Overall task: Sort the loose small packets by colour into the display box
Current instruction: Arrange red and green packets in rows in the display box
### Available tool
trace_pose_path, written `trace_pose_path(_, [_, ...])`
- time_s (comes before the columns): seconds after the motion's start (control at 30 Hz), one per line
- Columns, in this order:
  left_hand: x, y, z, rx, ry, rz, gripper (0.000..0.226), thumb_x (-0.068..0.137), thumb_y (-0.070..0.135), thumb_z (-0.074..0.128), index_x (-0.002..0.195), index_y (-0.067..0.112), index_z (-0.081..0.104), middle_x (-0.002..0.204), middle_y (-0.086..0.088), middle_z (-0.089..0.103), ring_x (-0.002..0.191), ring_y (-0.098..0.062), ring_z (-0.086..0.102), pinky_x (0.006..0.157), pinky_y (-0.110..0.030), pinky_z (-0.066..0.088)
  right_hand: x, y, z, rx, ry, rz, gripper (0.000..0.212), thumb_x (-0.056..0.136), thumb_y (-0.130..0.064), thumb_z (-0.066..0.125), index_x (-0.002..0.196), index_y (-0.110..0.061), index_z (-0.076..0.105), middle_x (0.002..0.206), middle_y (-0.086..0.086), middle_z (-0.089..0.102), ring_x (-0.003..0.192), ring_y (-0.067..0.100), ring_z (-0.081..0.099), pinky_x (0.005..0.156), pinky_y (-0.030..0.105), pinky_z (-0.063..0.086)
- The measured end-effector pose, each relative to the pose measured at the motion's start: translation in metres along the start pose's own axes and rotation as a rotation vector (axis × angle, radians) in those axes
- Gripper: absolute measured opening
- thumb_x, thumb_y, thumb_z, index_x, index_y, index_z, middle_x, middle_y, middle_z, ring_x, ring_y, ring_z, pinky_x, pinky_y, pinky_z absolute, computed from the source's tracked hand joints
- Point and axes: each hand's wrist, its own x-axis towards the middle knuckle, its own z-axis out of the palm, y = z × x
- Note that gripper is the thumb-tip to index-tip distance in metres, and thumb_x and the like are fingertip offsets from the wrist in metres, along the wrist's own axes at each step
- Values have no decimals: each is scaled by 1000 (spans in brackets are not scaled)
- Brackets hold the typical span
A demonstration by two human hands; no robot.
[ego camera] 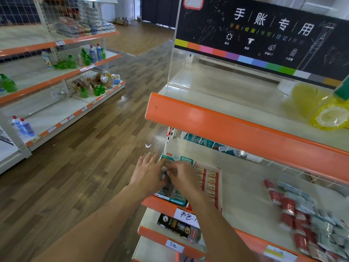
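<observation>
The display box (220,183) sits at the left end of the middle shelf, with a teal section on its left and a red-edged section holding rows of red packets (211,183). Both hands meet over the teal section. My left hand (147,173) and my right hand (182,177) pinch a small blurred pale packet (164,172) between their fingertips, just above the teal packets (175,194). A loose pile of red and pale blue packets (309,218) lies on the same shelf at the right.
An orange-edged upper shelf (236,127) overhangs the box, carrying a clear acrylic stand with a black sign (264,35) and a yellow bag (328,116). A black product box (175,226) sits on the shelf below. Shelving with bottles (75,59) stands across the wooden aisle.
</observation>
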Motion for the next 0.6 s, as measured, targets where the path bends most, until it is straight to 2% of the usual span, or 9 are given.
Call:
trace_pose_path(0.1, [2, 4, -1, 8, 7, 22, 67, 83, 52, 55, 142, 28, 34, 150, -4, 33, 142, -28, 19, 115, -49, 16, -2, 2, -10, -24, 112, 6, 19, 96, -39, 57, 105, -29, 71, 104, -13, 69, 96, 8, 56, 85, 31, 51])
trace_pose_path(0.2, [5, 9, -2, 6, 8, 46, 69, 83, 53, 53, 143, 26, 33, 150, -3, 33, 142, -27, 19, 115, -48, 15, -8, 4, -24, -57, 169, 28, 28, 96, -42, 56, 118, -29, 68, 114, -11, 68, 104, 10, 53, 85, 26, 42])
trace_pose_path(0.37, [16, 24, -1, 1, -12, 67, 70, 88, 56, 46, 148, 27, 26, 156, -4, 22, 145, -25, 13, 117, -47, 13, -24, 19, -40, -65, 139, 98, 47, 97, -45, 55, 141, -29, 51, 143, -9, 52, 132, 14, 43, 112, 35, 32])
trace_pose_path(0.47, [19, 40, -3, 14, -30, 89, 67, 92, 56, 42, 150, 27, 22, 158, -6, 18, 146, -27, 10, 117, -44, 11, -33, 32, -46, -119, 107, 160, 51, 97, -51, 48, 144, -32, 46, 151, -8, 43, 141, 17, 34, 118, 40, 23])
trace_pose_path(0.6, [23, 60, -1, 21, -32, 117, 62, 95, 55, 35, 148, 26, 25, 157, -5, 21, 145, -28, 13, 117, -43, 13, -46, 48, -55, -167, 107, 232, 49, 98, -55, 40, 144, -38, 44, 155, -9, 37, 145, 20, 26, 121, 43, 14])
